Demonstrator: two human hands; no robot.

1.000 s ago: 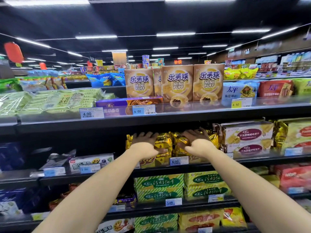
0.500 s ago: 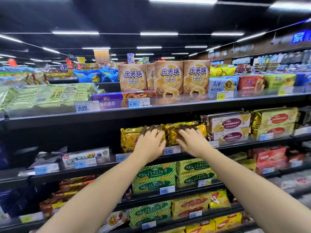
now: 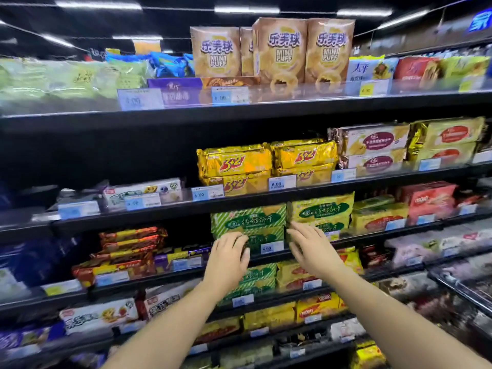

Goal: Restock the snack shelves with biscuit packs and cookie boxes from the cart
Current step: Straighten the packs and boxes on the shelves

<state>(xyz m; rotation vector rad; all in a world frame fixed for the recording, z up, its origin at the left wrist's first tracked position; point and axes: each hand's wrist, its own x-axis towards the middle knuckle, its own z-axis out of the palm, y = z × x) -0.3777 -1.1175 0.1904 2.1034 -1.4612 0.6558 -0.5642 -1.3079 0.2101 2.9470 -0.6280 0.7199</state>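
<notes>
In the head view, both your arms reach forward, palms down. Your left hand (image 3: 229, 258) and right hand (image 3: 312, 247) hover with fingers (image 3: 298, 227) spread open, holding nothing, in front of the green biscuit packs (image 3: 249, 222) on the middle shelf (image 3: 149, 276). The gold biscuit packs (image 3: 237, 161) sit one shelf above.

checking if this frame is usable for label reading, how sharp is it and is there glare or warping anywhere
Head view: motion blur smears the edges, so the green packs at far left and the price tags are hard to read; the gold 3+2 packs and both hands, left and right, are clearer. Ceiling lights streak, the clear shelf lip glares, and the wide lens bows the shelves.
</notes>
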